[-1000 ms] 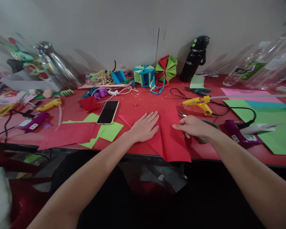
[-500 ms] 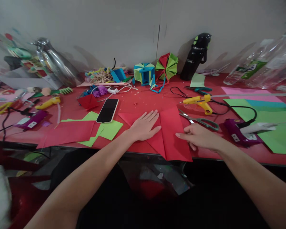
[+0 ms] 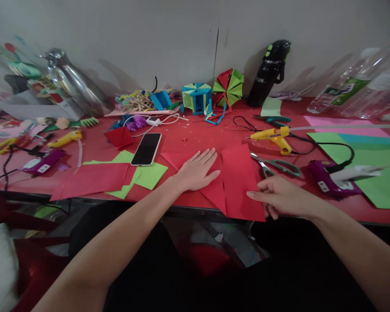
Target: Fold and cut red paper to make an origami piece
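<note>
My left hand (image 3: 199, 170) lies flat with fingers stretched on a folded red paper triangle (image 3: 214, 195) at the table's front edge. Beside the triangle is a rectangular strip of red paper (image 3: 238, 182), its lower end reaching over the edge. My right hand (image 3: 276, 195) pinches this strip at its right side, thumb on top and fingers beneath. A thin gap shows between strip and triangle near the middle; whether they still join lower down I cannot tell. Scissors (image 3: 281, 166) lie just beyond my right hand, blades partly beside the strip.
A phone (image 3: 146, 149) rests on green paper sheets (image 3: 152, 175), near more red paper (image 3: 91, 180). To the right are a yellow glue gun (image 3: 273, 138), a purple power socket (image 3: 331, 180) and green sheets (image 3: 380, 186). Paper models (image 3: 196, 99) and a black bottle (image 3: 268, 76) stand behind.
My right hand has moved right and slightly toward me, drawing the red strip along. A gap has appeared between strip and triangle. My left hand stays in place.
</note>
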`<state>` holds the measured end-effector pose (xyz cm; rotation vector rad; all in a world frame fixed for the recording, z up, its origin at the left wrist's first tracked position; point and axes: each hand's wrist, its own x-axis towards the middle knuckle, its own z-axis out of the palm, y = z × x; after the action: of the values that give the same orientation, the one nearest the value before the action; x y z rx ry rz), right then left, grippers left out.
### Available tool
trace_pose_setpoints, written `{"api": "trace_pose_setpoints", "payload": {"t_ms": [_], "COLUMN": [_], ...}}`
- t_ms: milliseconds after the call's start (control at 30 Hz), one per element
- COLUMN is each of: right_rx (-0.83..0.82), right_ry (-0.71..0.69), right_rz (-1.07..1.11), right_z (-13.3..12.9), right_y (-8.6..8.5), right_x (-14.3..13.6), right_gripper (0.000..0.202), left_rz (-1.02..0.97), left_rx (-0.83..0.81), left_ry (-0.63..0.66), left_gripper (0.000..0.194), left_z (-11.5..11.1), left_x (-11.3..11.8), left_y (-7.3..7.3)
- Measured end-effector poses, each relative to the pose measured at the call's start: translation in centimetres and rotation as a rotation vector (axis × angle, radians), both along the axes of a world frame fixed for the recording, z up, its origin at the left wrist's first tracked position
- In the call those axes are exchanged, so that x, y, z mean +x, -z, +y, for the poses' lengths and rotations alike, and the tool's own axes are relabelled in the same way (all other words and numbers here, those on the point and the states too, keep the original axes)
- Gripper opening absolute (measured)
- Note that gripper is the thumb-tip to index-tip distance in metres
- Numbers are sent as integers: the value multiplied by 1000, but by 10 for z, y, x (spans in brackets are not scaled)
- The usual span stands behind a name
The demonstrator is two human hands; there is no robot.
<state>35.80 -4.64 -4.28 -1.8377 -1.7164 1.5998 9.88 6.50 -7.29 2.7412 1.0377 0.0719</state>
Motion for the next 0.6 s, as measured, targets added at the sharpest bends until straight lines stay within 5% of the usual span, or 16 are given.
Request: {"api": "trace_pose_setpoints", "payload": {"t_ms": [200, 367, 600], "right_rx": [32, 129, 260], "right_ry": [56, 207, 312], "right_rz": [-2, 79, 89], "right_z": [-1, 11, 32], "right_y": [-6, -6, 0], "right_x": [-2, -14, -28], "right_gripper": [48, 39, 42], "left_rz": [-135, -443, -80], "left_rx": [135, 405, 113], "left_ry": [-6, -230, -91], "left_gripper": [66, 47, 58], "left_z": [6, 13, 0], "left_x": [1, 1, -4], "left_y": [2, -11, -8]}}
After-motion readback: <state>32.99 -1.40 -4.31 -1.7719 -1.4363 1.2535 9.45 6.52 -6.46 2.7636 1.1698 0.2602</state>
